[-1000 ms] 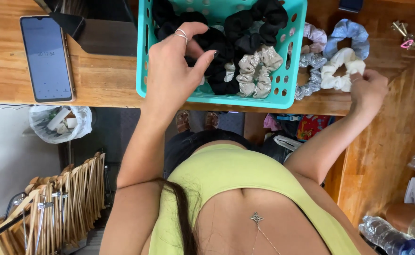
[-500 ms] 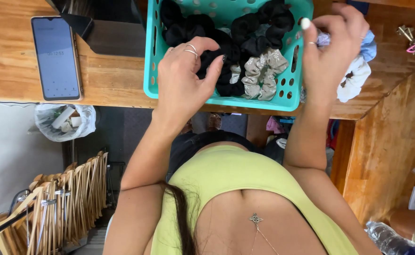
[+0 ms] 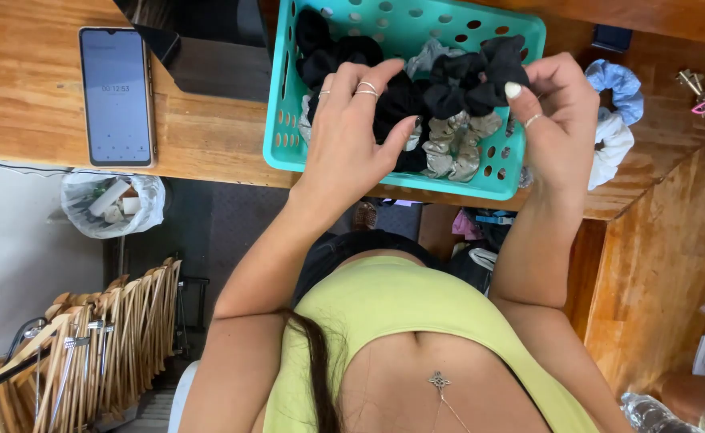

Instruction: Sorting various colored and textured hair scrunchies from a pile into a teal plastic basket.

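Note:
A teal perforated basket (image 3: 276, 120) stands on the wooden table (image 3: 32, 96), filled with black scrunchies and a few grey ones (image 3: 452, 148). My left hand (image 3: 348, 136), wearing rings, reaches into the basket and pinches a black scrunchie (image 3: 400, 100) between thumb and fingers. My right hand (image 3: 557, 120) is at the basket's right side, its thumb and fingers closed on another black scrunchie (image 3: 472, 80). Part of the basket's contents is hidden under both hands.
A blue scrunchie (image 3: 621, 84) and a white one (image 3: 613, 144) lie on the table right of the basket, with small clips (image 3: 693, 84) beyond. A phone (image 3: 116, 96) lies at left beside a black box (image 3: 208, 64). Wooden hangers (image 3: 88, 345) and a bagged bin (image 3: 112, 200) sit below.
My right hand left the loose scrunchies at the table's right, rose and came over the basket, where it now grips a black scrunchie. My left hand stayed in the basket.

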